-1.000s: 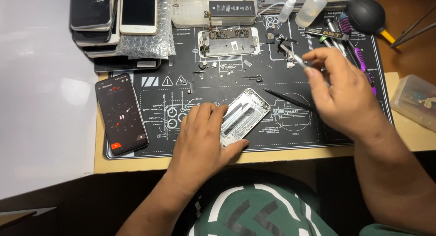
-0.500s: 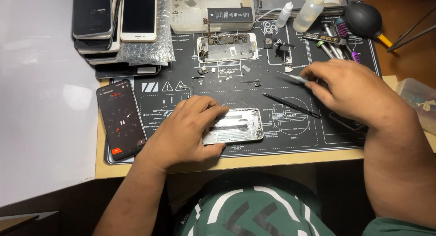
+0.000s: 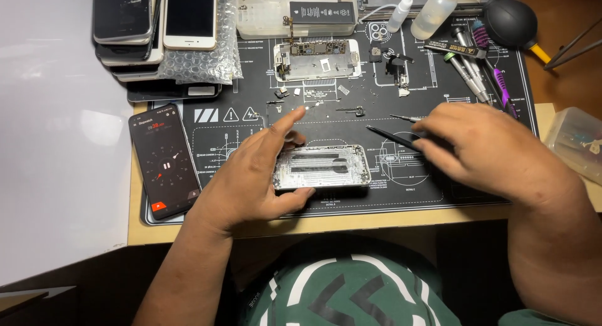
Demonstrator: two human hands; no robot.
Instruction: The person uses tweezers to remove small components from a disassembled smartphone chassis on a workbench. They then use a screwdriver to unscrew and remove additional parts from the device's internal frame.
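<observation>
Left hand [image 3: 251,175]: cupped around the left end of a bare silver phone shell [image 3: 325,166], thumb under its near edge, forefinger stretched out straight above it, other fingers curled on the far side. Phone shell: lying flat and open side up on the black work mat [image 3: 251,122], near the mat's front edge, roughly at its middle.

Right hand [image 3: 495,153]: palm down just right of the shell, fingers drawn together on black tweezers [image 3: 392,136] whose tips point left toward the shell's upper right corner; a thin metal tool [image 3: 404,118] lies just beyond the fingers, and whether the hand touches it cannot be told.

Mat, far side: a stripped white phone frame with circuit parts [image 3: 316,59], small loose screws and brackets around it, a camera part [image 3: 378,32], two small squeeze bottles [image 3: 417,12], a row of screwdrivers [image 3: 476,66].

Mat, left: a dark phone with a lit timer screen [image 3: 164,160].

Far left corner: stacked phones [image 3: 157,25] on bubble wrap [image 3: 200,63].

Far right: black rubber air blower [image 3: 511,19]; clear plastic box [image 3: 575,144] at the table's right edge.
</observation>
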